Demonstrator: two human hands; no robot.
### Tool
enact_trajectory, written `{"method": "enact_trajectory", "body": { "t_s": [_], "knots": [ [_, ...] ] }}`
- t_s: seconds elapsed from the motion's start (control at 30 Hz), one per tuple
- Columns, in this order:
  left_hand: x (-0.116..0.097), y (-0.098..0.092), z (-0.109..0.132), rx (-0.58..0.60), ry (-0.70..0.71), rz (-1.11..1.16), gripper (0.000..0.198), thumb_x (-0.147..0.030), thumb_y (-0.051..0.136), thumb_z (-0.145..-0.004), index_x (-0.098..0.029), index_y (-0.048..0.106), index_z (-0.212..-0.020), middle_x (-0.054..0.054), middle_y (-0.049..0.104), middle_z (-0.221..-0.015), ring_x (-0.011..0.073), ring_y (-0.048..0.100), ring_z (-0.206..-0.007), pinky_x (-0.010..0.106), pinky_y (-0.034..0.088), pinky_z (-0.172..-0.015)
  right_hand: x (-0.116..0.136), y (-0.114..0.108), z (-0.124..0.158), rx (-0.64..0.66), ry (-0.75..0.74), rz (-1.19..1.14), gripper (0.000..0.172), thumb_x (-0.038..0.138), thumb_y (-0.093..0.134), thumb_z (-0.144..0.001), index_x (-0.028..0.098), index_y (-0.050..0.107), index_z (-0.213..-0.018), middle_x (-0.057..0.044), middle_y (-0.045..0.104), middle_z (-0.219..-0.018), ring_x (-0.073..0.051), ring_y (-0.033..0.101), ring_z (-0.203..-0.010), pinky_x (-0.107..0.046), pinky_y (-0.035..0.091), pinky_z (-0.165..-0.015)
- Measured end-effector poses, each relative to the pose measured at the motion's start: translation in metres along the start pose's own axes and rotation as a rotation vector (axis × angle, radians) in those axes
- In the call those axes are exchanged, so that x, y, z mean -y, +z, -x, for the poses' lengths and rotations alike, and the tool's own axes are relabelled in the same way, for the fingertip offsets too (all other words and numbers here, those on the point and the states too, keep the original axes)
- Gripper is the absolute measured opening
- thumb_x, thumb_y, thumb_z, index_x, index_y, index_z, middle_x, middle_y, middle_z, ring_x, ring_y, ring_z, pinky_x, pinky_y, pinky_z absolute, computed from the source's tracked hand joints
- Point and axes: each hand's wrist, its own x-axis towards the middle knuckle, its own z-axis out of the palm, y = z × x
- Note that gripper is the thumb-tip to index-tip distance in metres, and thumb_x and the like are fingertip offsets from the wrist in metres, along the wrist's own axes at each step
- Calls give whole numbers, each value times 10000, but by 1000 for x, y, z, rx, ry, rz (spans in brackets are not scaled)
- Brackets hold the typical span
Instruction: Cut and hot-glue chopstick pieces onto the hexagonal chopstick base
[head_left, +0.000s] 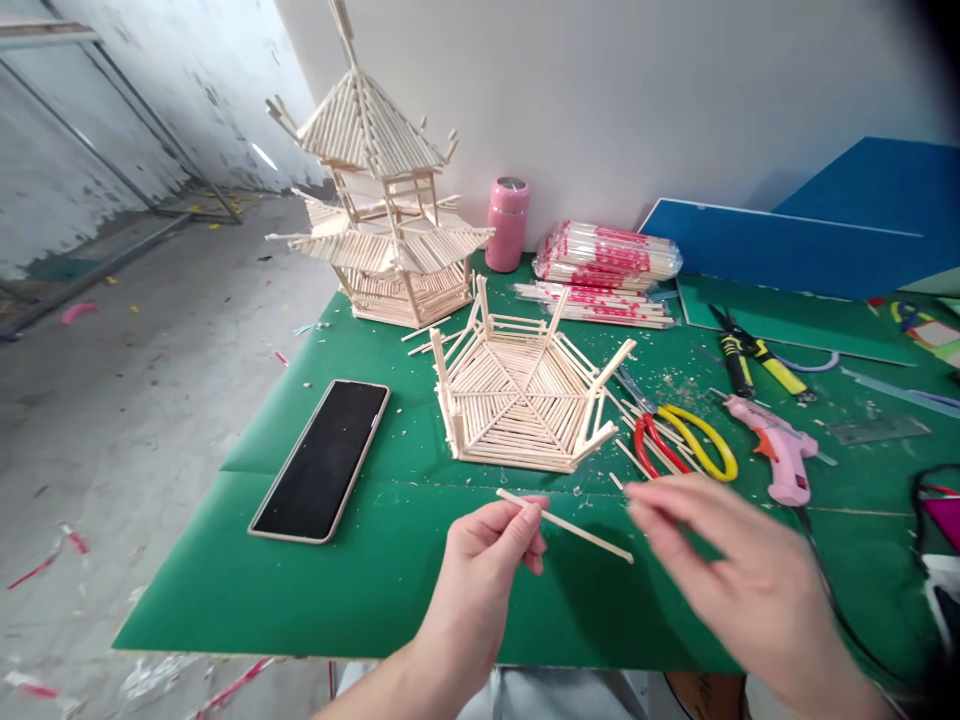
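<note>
My left hand pinches a thin wooden stick between thumb and fingers, above the near part of the green table. The stick slants down to the right, toward my right hand. The fingertips of that hand are drawn together and slightly blurred; a short stick piece shows right at them, and I cannot tell whether they grip it. Beyond both hands stands a hexagonal stick base with a radiating floor, low railings and upright posts at its corners.
A tiered stick pagoda stands behind, left of a pink flask and bagged sticks. A phone lies left. At right are red-and-yellow-handled scissors, a corded pink glue gun, pliers and blue boards.
</note>
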Motion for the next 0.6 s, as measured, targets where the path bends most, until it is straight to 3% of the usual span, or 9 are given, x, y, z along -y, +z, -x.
{"method": "enact_trajectory", "body": {
  "t_s": [0.1,0.17,0.37,0.5,0.6],
  "knots": [
    [-2,-3,4,-13,99,-78,224,-278,664,-698,-146,644,-518,11,565,-552,107,455,-530,228,375,-533,37,22,-12,267,-198,-42,175,194,502,-843,227,629,-958,-53,673,-879,-185,618,-790,-296,483,-701],
    [-5,-8,5,-28,144,-106,199,-272,662,-697,-155,649,-536,2,558,-539,111,459,-535,225,374,-525,44,33,-18,345,-232,-5,200,185,447,-873,199,639,-928,-69,673,-876,-187,617,-769,-314,480,-691],
    [-6,-20,5,-40,156,-120,213,-275,652,-709,-149,652,-537,20,600,-598,109,479,-562,218,386,-530,47,42,-27,409,-217,2,220,185,431,-875,185,643,-816,-57,656,-772,-167,597,-695,-297,460,-646],
    [-7,-35,5,-60,133,-204,164,-272,688,-673,-164,704,-795,17,624,-626,113,497,-549,230,411,-541,50,38,-36,414,-141,-15,179,189,467,-856,200,646,-843,-38,648,-750,-161,591,-685,-283,450,-637],
    [-14,-53,0,-109,368,-433,201,-247,673,-688,-176,676,-877,21,619,-692,144,546,-642,249,439,-604,50,34,-43,394,-86,-85,159,185,491,-842,216,647,-851,-21,659,-779,-150,592,-691,-268,448,-637]
  ]
}}
